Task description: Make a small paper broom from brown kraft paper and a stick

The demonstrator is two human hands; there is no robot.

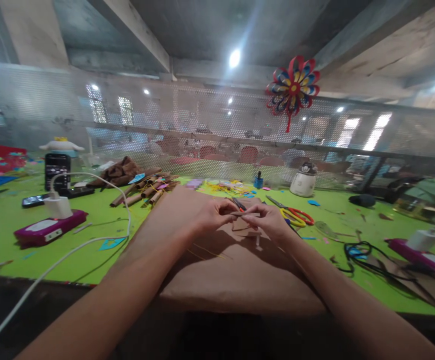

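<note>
On the green table (90, 260) lie scissors (294, 214), paper rolls (142, 192) and a white cable (90, 240) (none between the hands). The left hand (210, 214) and right hand (268, 220) pinch a small brown strip (244, 214) between fingertips, over the brown paper sheet (232, 270).

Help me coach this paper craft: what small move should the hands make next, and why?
Probably press the fold flat. Both the left hand and right hand pinch a small brown paper strip just above the brown paper sheet, so it looks mid-crease; the scissors lie untouched beside it.
</note>
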